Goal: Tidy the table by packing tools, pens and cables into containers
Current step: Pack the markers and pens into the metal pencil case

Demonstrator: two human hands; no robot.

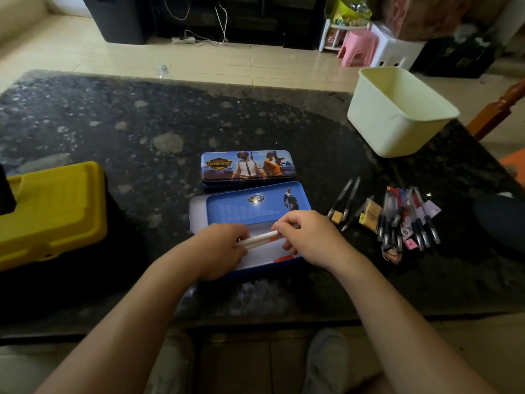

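Both my hands are over the open pencil case [199, 214], which lies on the dark stone table [113, 123] just in front of me. My left hand [220, 248] has its fingers curled around the left end of the white pens [257, 239]; it seems there are two of them, side by side. My right hand [309, 237] pinches their right end, where a little orange shows. The pens hang just above the white bottom of the case; I cannot tell if they touch it.

The raised inner panel of the case is blue. It carries a yellow emblem, a small standing figure and rows of fine print, all too small to read.

Just behind the open case lies a closed pencil tin [247, 166]. Its lid shows two game characters with guns and a yellow emblem with characters that I cannot read with certainty.

To my right on the table lie two dark pens [345, 199], a yellowish eraser [370, 214] and a heap of gel pens [409, 217] with small paper labels, not legible. A cream plastic bin [397, 115] stands at the far right corner. A yellow toolbox [51, 211], its lid down, stands at the left edge.
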